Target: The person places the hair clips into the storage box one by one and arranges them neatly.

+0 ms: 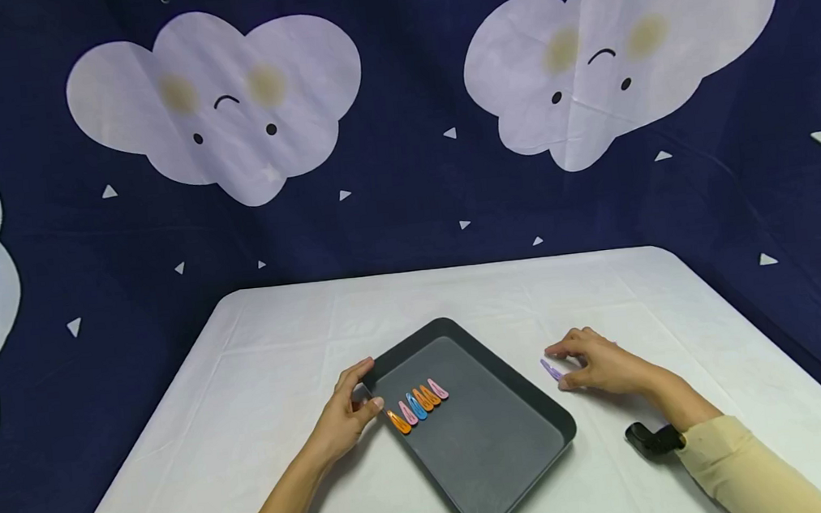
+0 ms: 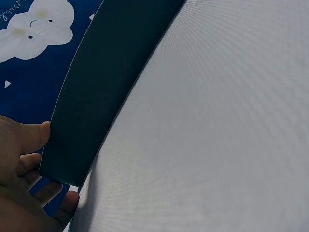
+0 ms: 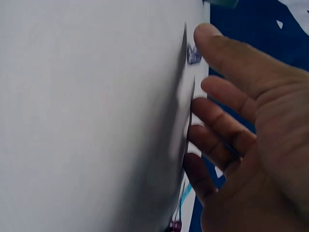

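Observation:
A dark grey tray (image 1: 500,444) lies at an angle on the white table, with a row of several orange, pink and blue hair clips (image 1: 416,406) near its left corner. My left hand (image 1: 344,417) grips that corner, thumb on the rim; the left wrist view also has the hand (image 2: 29,169) around the end of the tray wall (image 2: 96,96). Right of the tray, my right hand (image 1: 599,364) is low over the table, thumb and fingers apart around purple clips (image 1: 551,370). In the right wrist view the purple clips (image 3: 194,55) are beyond the parted thumb and fingers (image 3: 217,111).
Behind the white table (image 1: 299,323) hangs a dark blue cloth (image 1: 413,207) with pale clouds and small triangles. At the bottom of the right wrist view, a small dark red object (image 3: 175,225) and a light blue strip are partly visible.

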Available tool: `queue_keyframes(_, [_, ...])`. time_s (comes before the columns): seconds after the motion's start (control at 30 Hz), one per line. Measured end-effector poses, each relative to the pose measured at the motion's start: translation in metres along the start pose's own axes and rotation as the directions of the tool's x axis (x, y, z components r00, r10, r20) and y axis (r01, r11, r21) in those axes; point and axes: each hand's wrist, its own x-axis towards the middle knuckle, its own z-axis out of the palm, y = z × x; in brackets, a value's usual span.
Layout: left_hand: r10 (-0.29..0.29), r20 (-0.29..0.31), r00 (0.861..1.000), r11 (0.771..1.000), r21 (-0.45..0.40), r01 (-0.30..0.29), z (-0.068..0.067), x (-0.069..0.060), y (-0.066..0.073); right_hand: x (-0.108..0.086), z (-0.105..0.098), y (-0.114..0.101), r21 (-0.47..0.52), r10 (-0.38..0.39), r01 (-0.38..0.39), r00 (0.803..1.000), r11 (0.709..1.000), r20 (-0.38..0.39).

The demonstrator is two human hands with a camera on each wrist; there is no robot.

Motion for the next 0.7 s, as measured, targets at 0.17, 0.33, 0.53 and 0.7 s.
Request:
queue_keyframes(0.17, [-0.008,-0.001,1.000,1.000,0.011,0.008,0.000,0.000,0.001,-0.001,-0.003,0.008,0.090,-0.037,0.035,0.999,0.995,0.023])
queue_keyframes(0.33, [-0.005,0.000,1.000,1.000,0.002,0.005,0.000,0.000,0.002,0.000,-0.002,0.008,0.066,-0.045,0.044,0.999,0.997,0.015])
queue_keyframes(0.53, [-0.003,0.001,1.000,1.000,0.009,0.003,0.001,0.000,0.000,0.002,0.000,0.004,-0.026,-0.028,0.028,1.000,0.999,0.003])
queue_keyframes(0.7, [-0.022,-0.004,1.000,1.000,0.021,0.022,0.001,-0.001,0.000,0.003,0.002,-0.001,-0.058,-0.003,0.003,1.000,0.998,-0.011])
